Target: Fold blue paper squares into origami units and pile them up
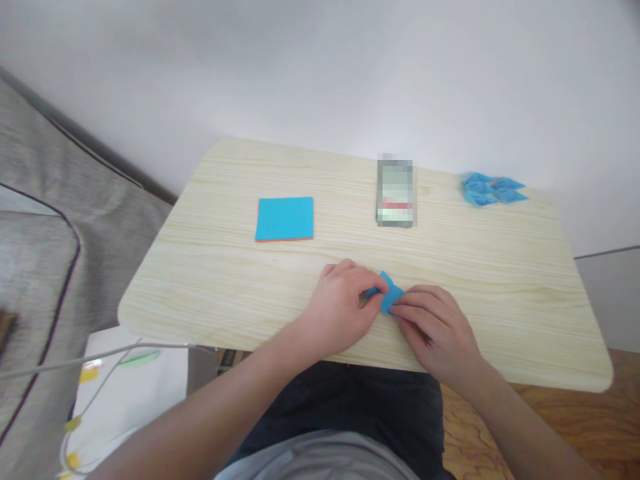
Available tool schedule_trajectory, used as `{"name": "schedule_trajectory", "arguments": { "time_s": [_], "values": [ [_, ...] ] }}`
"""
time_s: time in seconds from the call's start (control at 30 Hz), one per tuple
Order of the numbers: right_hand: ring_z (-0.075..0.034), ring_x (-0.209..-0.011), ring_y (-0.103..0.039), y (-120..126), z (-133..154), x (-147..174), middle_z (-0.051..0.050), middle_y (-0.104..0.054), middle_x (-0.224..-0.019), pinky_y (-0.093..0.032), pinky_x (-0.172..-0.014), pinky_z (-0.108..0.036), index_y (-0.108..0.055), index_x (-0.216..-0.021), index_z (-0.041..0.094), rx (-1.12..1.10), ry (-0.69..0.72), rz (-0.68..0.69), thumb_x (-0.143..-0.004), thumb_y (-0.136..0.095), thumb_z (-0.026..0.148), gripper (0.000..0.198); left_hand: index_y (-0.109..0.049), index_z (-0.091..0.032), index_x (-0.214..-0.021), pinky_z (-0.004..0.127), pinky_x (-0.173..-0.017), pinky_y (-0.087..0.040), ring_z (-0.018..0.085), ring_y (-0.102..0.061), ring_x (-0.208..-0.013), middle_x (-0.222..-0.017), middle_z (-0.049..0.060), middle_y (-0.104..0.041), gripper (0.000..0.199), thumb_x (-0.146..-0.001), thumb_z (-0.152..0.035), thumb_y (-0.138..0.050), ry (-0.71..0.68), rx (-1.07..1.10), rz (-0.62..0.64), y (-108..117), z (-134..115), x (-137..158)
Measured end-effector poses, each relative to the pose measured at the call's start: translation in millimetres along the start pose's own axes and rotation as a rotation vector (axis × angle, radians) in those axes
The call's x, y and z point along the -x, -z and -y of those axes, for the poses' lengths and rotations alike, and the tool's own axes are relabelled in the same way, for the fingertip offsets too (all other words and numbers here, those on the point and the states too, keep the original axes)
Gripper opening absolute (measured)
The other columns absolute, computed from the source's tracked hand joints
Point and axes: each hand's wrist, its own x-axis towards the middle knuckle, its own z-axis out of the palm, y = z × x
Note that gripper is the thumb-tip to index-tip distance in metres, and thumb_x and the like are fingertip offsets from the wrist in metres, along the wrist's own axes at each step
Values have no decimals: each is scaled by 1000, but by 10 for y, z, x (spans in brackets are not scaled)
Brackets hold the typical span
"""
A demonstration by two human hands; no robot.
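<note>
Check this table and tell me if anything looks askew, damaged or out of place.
Nothing stands out. The stack of blue paper squares lies flat and tidy, the folded blue pieces sit bunched at the far right corner, and the phone lies flat. Left hand and right hand pinch a small blue paper on the table.

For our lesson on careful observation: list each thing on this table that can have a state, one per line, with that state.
Small blue paper: partly folded, pinched by both hands on the table.
Left hand: gripping the paper's left side.
Right hand: pressing its right edge.
Paper stack: flat, unfolded, untouched.
Blue folded pieces: finished, piled at the far right corner.
Phone: lying flat, blurred.
</note>
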Motion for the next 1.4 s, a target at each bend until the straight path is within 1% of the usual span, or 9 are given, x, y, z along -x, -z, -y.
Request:
{"name": "schedule_trajectory", "arguments": {
  "time_s": [0.1, 0.17, 0.27, 0.37, 0.53, 0.7, 0.83, 1.17, 1.4],
  "values": [
    [-27, -105, -66, -8, 8, 28, -5, -76, -111, -55, -94, -50, -73, -117, 29, 9, -9, 26, -87, -68, 8, 38, -77, -31, -99, 45, -93, -39, 27, -55, -110, -115, 4, -69, 18, -92, -22, -64, -78, -193, -55, 7, 34, 60],
    [-27, -106, -66, -7, 22, 46, -5, -76, -112, -54, -95, -50, -73, -118, 29, 7, -29, 39, -87, -68, 8, 38, -78, -33, -102, 46, -96, -37, 28, -52, -117, -127, 4, -66, 22, -93, -20, -62, -155, -264, -55, 21, 63, 107],
    [-27, -108, -66, 3, 48, 68, -5, -76, -113, -53, -97, -50, -72, -116, 29, -14, -72, 40, -88, -67, 10, 34, -76, -31, -109, 47, -101, -35, 27, -52, -119, -130, 3, -68, 28, -96, -16, -57, -287, -312, 45, 58, 100, 167],
    [-27, -109, -66, 19, 70, 79, -5, -76, -111, -52, -99, -50, -71, -112, 28, -28, -103, 33, -88, -68, 10, 30, -73, -30, -117, 47, -100, -35, 26, -55, -117, -127, 3, -72, 31, -99, -17, -52, -341, -341, 108, 102, 121, 211],
    [-25, -106, -65, 40, 85, 54, -6, -75, -109, -51, -97, -48, -70, -112, 26, -15, -152, 21, -91, -67, 13, 25, -73, -32, -118, 49, -100, -34, 27, -57, -120, -137, 1, -69, 33, -99, -16, -52, -337, -357, 95, 134, 138, 270],
    [-24, -98, -63, 20, 114, -36, -5, -72, -101, -51, -87, -44, -70, -103, 25, 47, -239, -3, -92, -70, 20, 11, -75, -32, -114, 49, -101, -36, 25, -59, -118, -136, -2, -70, 28, -99, -19, -56, -337, -342, 50, 116, 169, 289],
    [-23, -95, -61, -28, 153, -103, -4, -70, -96, -50, -83, -43, -70, -97, 24, 93, -330, -35, -92, -71, 25, 5, -76, -33, -112, 49, -102, -37, 24, -59, -119, -137, -5, -69, 28, -98, -18, -57, -305, -312, 52, 105, 180, 288],
    [-25, -94, -60, -135, 256, -91, -4, -68, -92, -47, -85, -45, -69, -89, 24, 167, -477, -106, -90, -73, 27, 5, -76, -29, -110, 49, -105, -37, 23, -57, -120, -134, -6, -71, 23, -98, -17, -60, -284, -240, 52, 131, 157, 289],
    [-25, -91, -61, -143, 274, -121, -3, -69, -91, -46, -84, -45, -70, -89, 24, 149, -522, -103, -89, -75, 30, 7, -73, -25, -115, 47, -98, -39, 22, -62, -109, -118, 1, -77, 23, -97, -15, -62, -313, -245, 68, 118, 110, 303]
  ]
}}
